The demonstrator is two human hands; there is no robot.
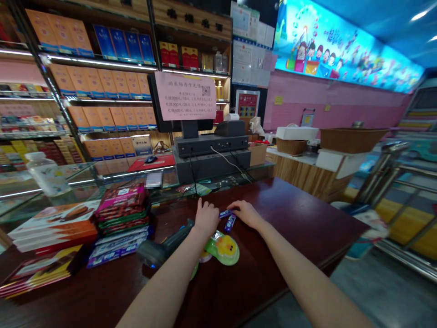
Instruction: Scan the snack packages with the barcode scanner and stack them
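My left hand (206,218) and my right hand (246,214) rest close together on a dark red wooden counter (300,223), fingers pointing away from me. A small blue wrapped bar (225,213) lies between them, touching my right fingertips. A second blue bar (230,223) lies just below it. Nearer me is a green duck-shaped package (222,247). A black handheld barcode scanner (164,243) lies left of my left hand, partly under my left forearm. Whether either hand grips a bar is hidden.
Stacked snack packs (122,209) and flat boxes (54,227) lie left on the counter. A glass display case, a till with a monitor, and a cable stand beyond. Shelves of boxed goods fill the back wall. A metal railing stands right.
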